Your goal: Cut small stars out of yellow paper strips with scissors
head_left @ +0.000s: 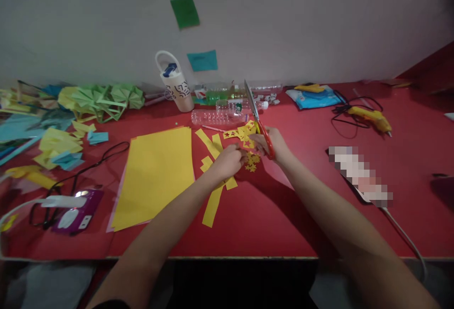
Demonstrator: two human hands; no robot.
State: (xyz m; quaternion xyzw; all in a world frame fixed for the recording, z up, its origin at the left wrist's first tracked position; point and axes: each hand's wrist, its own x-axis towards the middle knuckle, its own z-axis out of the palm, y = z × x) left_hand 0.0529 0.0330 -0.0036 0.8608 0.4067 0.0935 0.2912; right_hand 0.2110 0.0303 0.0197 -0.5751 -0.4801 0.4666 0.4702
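Note:
My right hand [275, 142] is closed around scissors [252, 101] with red and yellow handles, their blades pointing up and away from me. Its fingertips hover by yellow paper scraps with star-shaped holes [244, 133]. Curled fingers bring my left hand [230, 161] close to a small pile of yellow paper stars [252, 161]; anything in its pinch is too small to make out. Under and beside the left wrist lie several yellow paper strips [212, 209]. A stack of yellow paper sheets [156, 172] rests left of them.
Clear plastic bottles [220, 117] and a white tumbler [178, 92] stand or lie along the wall. Folded green paper [106, 101], a purple power box [78, 212] and cables crowd the left. At right are a yellow glue gun [371, 117], a blue packet [312, 97] and a pixelated phone [358, 174].

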